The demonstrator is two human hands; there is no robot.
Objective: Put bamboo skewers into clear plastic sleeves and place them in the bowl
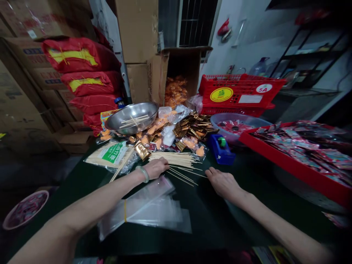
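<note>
A bundle of thin bamboo sticks (176, 158) lies on the dark green table, with several loose ones fanned out on its near side. My left hand (156, 168), a pale bangle at its wrist, has its fingers closed at the left ends of the sticks. The fingertips of my right hand (224, 184) are pinched at the right end of one loose stick. Just below my left hand lie clear plastic bags (154, 214) held by a yellow band. Left of it is an opened pack of bamboo sticks (111, 154) with a green label.
Behind the sticks are a metal bowl (134, 119) holding a few sticks, gold packets (194, 126) and orange pieces (158, 143). A blue tape dispenser (221, 149), a red tray (297, 170) of packets and red baskets (239, 90) stand right. Boxes and red sacks (85, 55) rise left.
</note>
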